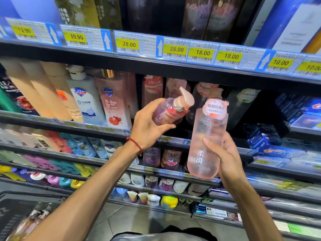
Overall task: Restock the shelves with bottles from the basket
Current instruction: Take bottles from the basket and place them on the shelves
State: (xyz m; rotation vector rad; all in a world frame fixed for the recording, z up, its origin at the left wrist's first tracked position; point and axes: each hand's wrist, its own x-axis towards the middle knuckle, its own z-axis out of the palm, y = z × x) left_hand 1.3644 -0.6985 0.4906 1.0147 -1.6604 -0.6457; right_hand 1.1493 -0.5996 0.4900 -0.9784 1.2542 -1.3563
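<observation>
1. Bottles for restocking were in three places: a blurred few low on the near left in the basket [31,193], and one in each of the hands, raised in front of the shelf [52,119].
2. On the left of that shelf, white and pink Safeguard bottles [104,105] stood upright with their labels facing out, which is likely how the new stock was meant to sit.
3. The left hand [147,126] reached up and forward with its wrist bent back. Its fingers and thumb were curled round the body of the pump bottle [171,111].
4. That pump bottle was tilted, its pump head pointing up and to the right. It seemed angled to pass under the upper shelf's price rail [173,51] and in toward the pink bottles at the back.
5. Just right of it, close but not clearly touching, the tall pink bottle [208,136] was held nearly upright with its label toward the camera, probably waiting its turn.
6. The right hand [227,153] gripped the tall bottle's lower half from the right. The thumb lay across the front and the fingers wrapped behind, out of sight.
7. Blue boxes [265,141] filled the far right shelves.
</observation>
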